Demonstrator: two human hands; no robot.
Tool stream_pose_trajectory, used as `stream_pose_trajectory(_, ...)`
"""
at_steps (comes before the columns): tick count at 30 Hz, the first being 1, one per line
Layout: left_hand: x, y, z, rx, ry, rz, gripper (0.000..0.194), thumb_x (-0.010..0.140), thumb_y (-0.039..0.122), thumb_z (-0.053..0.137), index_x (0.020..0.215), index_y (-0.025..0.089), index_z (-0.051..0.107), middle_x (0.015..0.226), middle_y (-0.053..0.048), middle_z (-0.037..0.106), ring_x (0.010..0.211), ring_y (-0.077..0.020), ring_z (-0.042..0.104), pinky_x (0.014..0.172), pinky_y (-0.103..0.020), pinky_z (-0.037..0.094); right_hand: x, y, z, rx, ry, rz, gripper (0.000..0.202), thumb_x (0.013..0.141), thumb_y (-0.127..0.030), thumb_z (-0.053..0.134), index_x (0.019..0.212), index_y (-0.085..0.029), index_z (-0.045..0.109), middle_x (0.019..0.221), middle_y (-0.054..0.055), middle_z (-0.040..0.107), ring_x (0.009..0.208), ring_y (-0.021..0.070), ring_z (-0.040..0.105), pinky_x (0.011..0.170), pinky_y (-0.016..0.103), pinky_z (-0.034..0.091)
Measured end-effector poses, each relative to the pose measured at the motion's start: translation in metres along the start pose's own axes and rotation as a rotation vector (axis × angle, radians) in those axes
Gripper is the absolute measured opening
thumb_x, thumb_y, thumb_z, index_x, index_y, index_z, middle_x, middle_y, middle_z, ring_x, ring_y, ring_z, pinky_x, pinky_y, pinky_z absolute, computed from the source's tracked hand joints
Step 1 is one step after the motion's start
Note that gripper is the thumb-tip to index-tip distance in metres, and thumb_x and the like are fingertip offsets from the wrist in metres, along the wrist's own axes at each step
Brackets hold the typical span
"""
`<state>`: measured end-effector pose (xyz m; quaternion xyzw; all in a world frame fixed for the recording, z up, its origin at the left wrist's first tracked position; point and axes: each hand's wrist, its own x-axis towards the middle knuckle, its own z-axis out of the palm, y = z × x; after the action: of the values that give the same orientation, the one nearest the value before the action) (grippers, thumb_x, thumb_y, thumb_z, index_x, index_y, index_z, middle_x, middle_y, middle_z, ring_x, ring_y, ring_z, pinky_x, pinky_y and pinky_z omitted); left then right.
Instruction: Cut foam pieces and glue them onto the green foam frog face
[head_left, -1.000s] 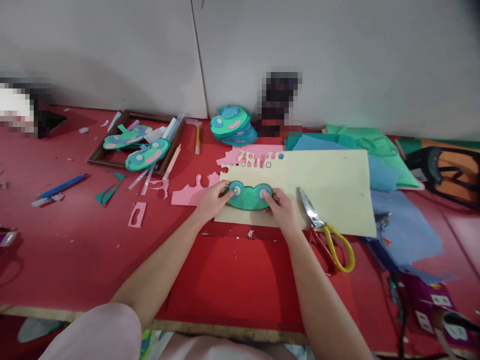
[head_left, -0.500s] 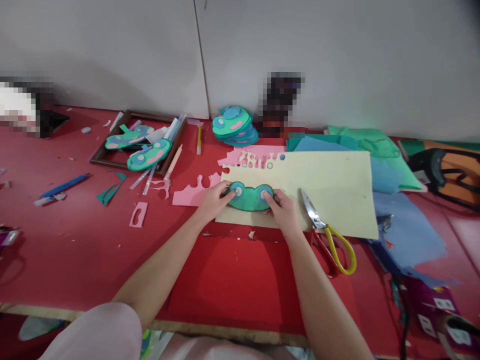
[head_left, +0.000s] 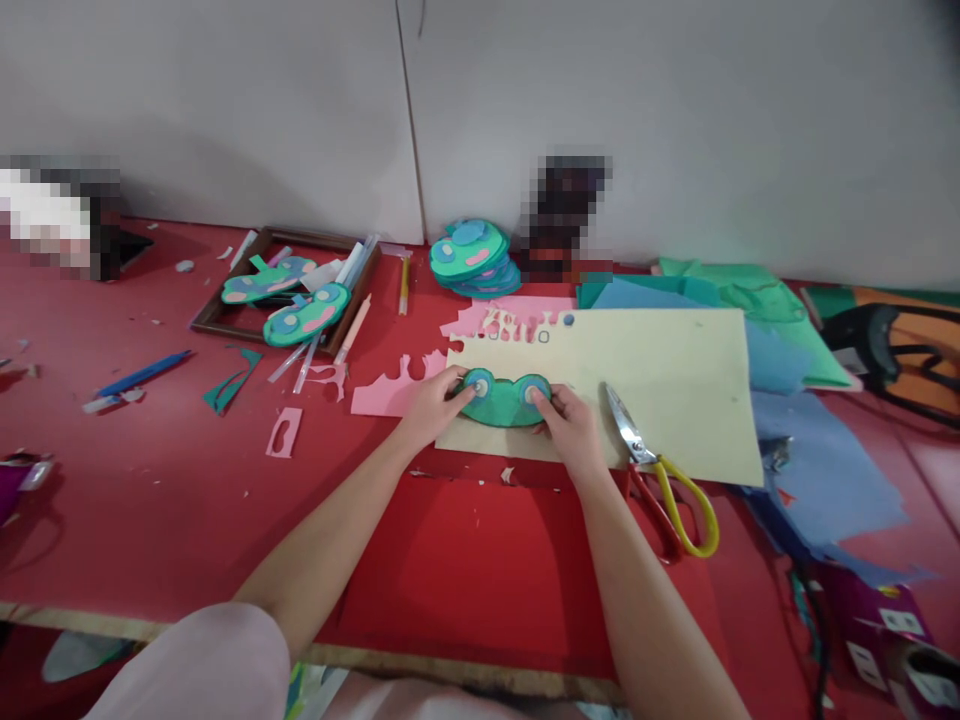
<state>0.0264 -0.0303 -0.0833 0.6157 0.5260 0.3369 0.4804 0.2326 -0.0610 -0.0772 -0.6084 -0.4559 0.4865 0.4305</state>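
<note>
Between my two hands is a green felt frog-face cutout (head_left: pixel 505 404) with two round eyes in blue and cream. My left hand (head_left: pixel 439 405) pinches its left end, thumb on the left eye. At the other end, my right hand (head_left: pixel 568 425) grips it with the thumb on the right eye. The cutout is over the cream felt sheet (head_left: pixel 675 390), whose left and upper edges are cut ragged. Scissors (head_left: pixel 637 455) with one yellow and one red handle lie to the right of my right hand, blades partly on the sheet.
A brown wooden frame (head_left: pixel 214 322) at back left carries finished felt faces and pens. More faces form a stack (head_left: pixel 472 258) by the wall. Pink felt scraps (head_left: pixel 386 390) and a blue pen (head_left: pixel 142 374) lie leftward. Blue felt (head_left: pixel 832 470) and a tape roll (head_left: pixel 926 675) are rightward.
The whole view has shifted slightly, so everything appears a little lower and to the right. Both hands keep the same hold on the frog-face cutout.
</note>
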Motion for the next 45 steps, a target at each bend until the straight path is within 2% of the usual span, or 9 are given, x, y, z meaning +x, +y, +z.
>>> stream_pose_trajectory(7, 0.0, 0.002, 0.0, 0.009, 0.002, -0.01, 0.024, 0.081, 0.04, 0.057, 0.093, 0.019, 0.057, 0.083, -0.001, 0.065, 0.077, -0.0156, 0.061, 0.07, -0.027, 0.047, 0.0, 0.002, 0.002, 0.022, 0.009, 0.002, 0.032, 0.076, -0.053, 0.063, 0.076, -0.022, 0.057, 0.059, -0.003, 0.05, 0.051, 0.0131, 0.043, 0.045, 0.028, 0.047)
stream_pose_trajectory(14, 0.0, 0.001, 0.001, 0.014, 0.006, -0.004, 0.023, 0.081, 0.038, 0.057, 0.092, 0.018, 0.057, 0.082, -0.001, 0.064, 0.076, -0.015, 0.06, 0.071, -0.027, 0.045, -0.002, 0.001, 0.005, -0.028, 0.072, 0.019, 0.034, 0.075, -0.054, 0.062, 0.077, -0.02, 0.059, 0.054, -0.005, 0.042, 0.049, 0.0118, 0.04, 0.045, 0.027, 0.046)
stream_pose_trajectory(20, 0.001, 0.004, 0.001, 0.032, 0.018, 0.017, 0.02, 0.079, 0.036, 0.059, 0.087, 0.018, 0.056, 0.077, 0.0, 0.062, 0.071, -0.0133, 0.056, 0.065, -0.024, 0.043, -0.003, -0.004, 0.006, -0.012, 0.078, 0.01, 0.036, 0.072, -0.055, 0.064, 0.074, -0.019, 0.057, 0.053, -0.005, 0.046, 0.049, 0.0115, 0.042, 0.045, 0.027, 0.047)
stream_pose_trajectory(27, 0.001, 0.005, 0.001, 0.011, 0.026, 0.017, 0.017, 0.078, 0.033, 0.059, 0.085, 0.018, 0.055, 0.076, 0.0, 0.06, 0.069, -0.0123, 0.054, 0.063, -0.023, 0.04, -0.002, 0.0, 0.006, -0.017, 0.086, 0.006, 0.036, 0.072, -0.054, 0.065, 0.074, -0.019, 0.058, 0.051, -0.006, 0.041, 0.049, 0.0108, 0.04, 0.046, 0.026, 0.047)
stream_pose_trajectory(34, 0.001, 0.007, 0.002, 0.006, 0.03, -0.005, 0.016, 0.077, 0.032, 0.061, 0.083, 0.018, 0.055, 0.073, 0.002, 0.059, 0.067, -0.0115, 0.054, 0.061, -0.023, 0.039, -0.003, -0.001, 0.007, -0.013, 0.084, 0.016, 0.037, 0.073, -0.055, 0.064, 0.075, -0.019, 0.059, 0.055, -0.004, 0.047, 0.052, 0.0112, 0.043, 0.046, 0.026, 0.048)
stream_pose_trajectory(40, 0.001, 0.005, 0.001, 0.012, 0.02, -0.006, 0.019, 0.078, 0.035, 0.061, 0.086, 0.018, 0.056, 0.075, 0.001, 0.062, 0.067, -0.0114, 0.055, 0.061, -0.022, 0.04, -0.005, -0.001, 0.009, -0.045, 0.108, -0.011, 0.035, 0.075, -0.053, 0.063, 0.075, -0.019, 0.056, 0.053, -0.007, 0.035, 0.05, 0.0103, 0.038, 0.044, 0.025, 0.046)
stream_pose_trajectory(45, 0.002, 0.005, 0.0, 0.035, 0.019, -0.005, 0.019, 0.078, 0.035, 0.061, 0.087, 0.018, 0.058, 0.078, 0.0, 0.065, 0.069, -0.0126, 0.058, 0.062, -0.023, 0.043, -0.005, -0.001, 0.011, -0.052, 0.099, -0.022, 0.034, 0.076, -0.053, 0.062, 0.076, -0.02, 0.054, 0.054, -0.007, 0.037, 0.05, 0.0109, 0.04, 0.044, 0.025, 0.046)
